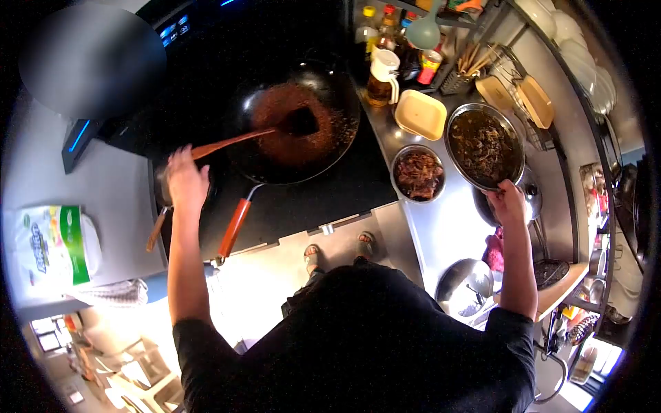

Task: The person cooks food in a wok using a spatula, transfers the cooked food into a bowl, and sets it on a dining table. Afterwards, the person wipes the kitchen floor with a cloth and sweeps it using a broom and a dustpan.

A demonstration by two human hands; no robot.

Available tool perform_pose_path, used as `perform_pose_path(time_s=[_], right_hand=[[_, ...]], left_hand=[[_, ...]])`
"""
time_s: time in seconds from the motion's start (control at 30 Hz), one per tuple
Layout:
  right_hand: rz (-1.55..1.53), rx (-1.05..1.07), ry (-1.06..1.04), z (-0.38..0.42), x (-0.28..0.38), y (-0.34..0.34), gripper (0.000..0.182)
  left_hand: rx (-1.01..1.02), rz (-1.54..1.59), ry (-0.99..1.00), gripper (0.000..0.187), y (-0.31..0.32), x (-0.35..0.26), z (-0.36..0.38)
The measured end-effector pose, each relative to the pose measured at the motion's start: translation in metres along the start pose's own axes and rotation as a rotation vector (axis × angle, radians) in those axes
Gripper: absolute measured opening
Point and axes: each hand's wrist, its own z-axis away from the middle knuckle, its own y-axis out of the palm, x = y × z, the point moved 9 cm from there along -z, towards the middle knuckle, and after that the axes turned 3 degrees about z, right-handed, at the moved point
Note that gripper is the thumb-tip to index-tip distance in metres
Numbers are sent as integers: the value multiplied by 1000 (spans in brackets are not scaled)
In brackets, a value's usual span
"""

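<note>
On the left, my left hand (184, 180) has its fingers over the end of a spatula's reddish wooden handle (234, 143), its thumb apart from the fingers. The spatula's dark blade (301, 122) rests in a large black wok (330, 148) with a reddish-brown coating and small bits inside. My right hand (508, 201) grips the near rim of a metal bowl (451, 153) of dark liquid and brown shreds (485, 144). That bowl is over the right counter. Beside it stands a smaller metal bowl (393, 180) of reddish-brown meat-like pieces (418, 173).
The wok's red-brown handle (235, 227) points toward me. A cream tray (421, 114), an oil jug (383, 77) and several bottles stand behind the bowls. Nearer me sits a shiny pan (463, 283). A white-green package (55, 244) lies on the left counter (120, 189).
</note>
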Motion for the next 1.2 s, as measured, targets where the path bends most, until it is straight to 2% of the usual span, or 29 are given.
perform_pose_path(time_s=[0.03,0.1,0.2,0.23,0.27,0.37,0.47,0.53,0.73,0.9,1.0,1.07,1.1,1.2], right_hand=[[52,63,-27,-8,-2,-3,19],[25,95,-7,17,3,23,14],[44,162,22,38,-1,63,8],[60,187,32,43,-3,76,7],[78,204,37,47,-5,90,7],[126,239,41,78,-3,151,9],[146,317,71,90,-15,200,9],[183,365,68,103,-21,233,15],[387,397,108,96,-38,296,26],[598,422,79,81,-35,342,26],[697,427,34,78,-25,364,26],[754,391,-13,70,-19,377,27],[764,438,-5,56,-21,383,28],[894,385,-69,58,-5,401,22]], left_hand=[[64,-28,6,62,6,-3,-7],[158,-130,52,69,25,-2,-17],[337,-152,49,62,58,13,-27],[352,-130,61,49,60,15,-32],[342,-63,67,46,58,19,-29],[306,84,134,32,20,12,-22],[376,95,77,33,-36,4,5],[182,202,119,31,-75,-3,32],[20,176,168,29,-114,-15,79],[62,165,120,32,-119,-20,77],[-17,182,145,27,-128,-27,70],[5,170,148,26,-127,-29,67],[11,167,155,27,-128,-30,65],[55,158,166,28,-129,-31,60]])
